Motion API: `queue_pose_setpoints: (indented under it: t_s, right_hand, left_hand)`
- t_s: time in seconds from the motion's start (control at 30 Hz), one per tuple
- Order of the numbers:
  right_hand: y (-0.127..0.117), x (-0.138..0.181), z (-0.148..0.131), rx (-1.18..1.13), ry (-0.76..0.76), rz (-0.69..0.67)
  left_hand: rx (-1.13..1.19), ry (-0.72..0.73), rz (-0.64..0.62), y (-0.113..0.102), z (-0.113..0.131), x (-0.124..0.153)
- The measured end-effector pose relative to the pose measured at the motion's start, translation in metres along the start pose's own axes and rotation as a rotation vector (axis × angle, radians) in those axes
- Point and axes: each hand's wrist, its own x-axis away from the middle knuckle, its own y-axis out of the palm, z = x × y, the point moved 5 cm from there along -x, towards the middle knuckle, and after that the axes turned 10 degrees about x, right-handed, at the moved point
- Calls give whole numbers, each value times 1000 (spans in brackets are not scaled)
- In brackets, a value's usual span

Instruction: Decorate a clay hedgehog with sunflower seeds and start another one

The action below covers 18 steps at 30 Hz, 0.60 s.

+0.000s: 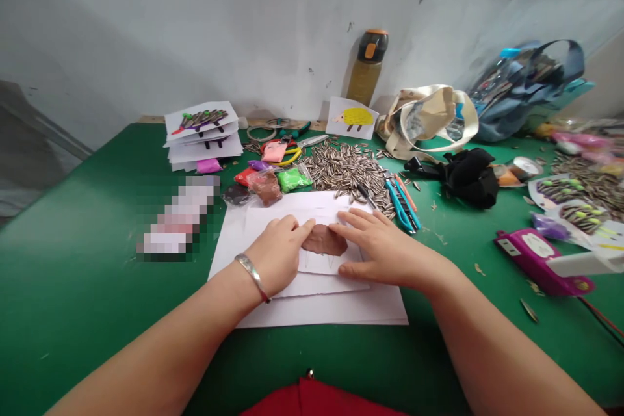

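Observation:
A flat brown lump of clay (pixel 324 240) lies on a small white card (pixel 325 264), on top of larger white sheets (pixel 316 305). My left hand (pixel 275 252), with a silver bracelet at the wrist, has curled fingers pressing on the left edge of the clay. My right hand (pixel 378 244) lies flat with fingers stretched out, the fingertips on the clay's right edge and on the card.
On the green table (pixel 88 234) lie a heap of sunflower seeds (pixel 344 169), bags of coloured clay (pixel 273 181), a stack of finished cards (pixel 203 130), scissors and pliers, blue cutters (pixel 402 205), a bottle (pixel 368 66), bags, a purple device (pixel 541 260).

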Motion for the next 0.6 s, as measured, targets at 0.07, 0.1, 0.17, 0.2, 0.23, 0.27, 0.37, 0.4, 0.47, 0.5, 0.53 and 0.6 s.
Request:
queue_pose_setpoints:
  t_s: [0.07, 0.1, 0.17, 0.2, 0.23, 0.27, 0.37, 0.4, 0.47, 0.5, 0.53, 0.6]
  right_hand:
    - [-3, 3, 3, -32, 11, -19]
    - [-5, 5, 4, -43, 14, -32]
    - [-9, 9, 5, -49, 10, -60]
    - [-10, 10, 5, -44, 4, -73]
    - [-11, 12, 4, -36, 0, -82]
    - [-11, 12, 3, -25, -3, -90]
    - [-10, 11, 1, 15, 5, -86]
    - [-9, 11, 0, 25, 9, -79]
    - [-8, 9, -1, 39, 12, -61]
    - [-7, 8, -1, 43, 12, -50]
    - [-7, 7, -2, 46, 12, -41]
    - [-7, 7, -2, 53, 16, -26]
  left_hand:
    - [7, -1, -4, 0, 0, 0]
    - [14, -2, -6, 0, 0, 0]
    - [27, -2, -4, 0, -1, 0]
    - [30, 1, -1, 0, -1, 0]
    - [32, 6, 4, 0, -1, 0]
    - [31, 13, 10, 0, -1, 0]
    - [27, 28, 16, 1, -2, 0]
    - [27, 28, 15, 1, -2, 0]
    - [26, 23, 7, 1, -2, 0]
    - [28, 20, 3, 1, -2, 0]
    - [30, 18, 3, 1, -2, 0]
    - [25, 15, 4, 1, -2, 0]
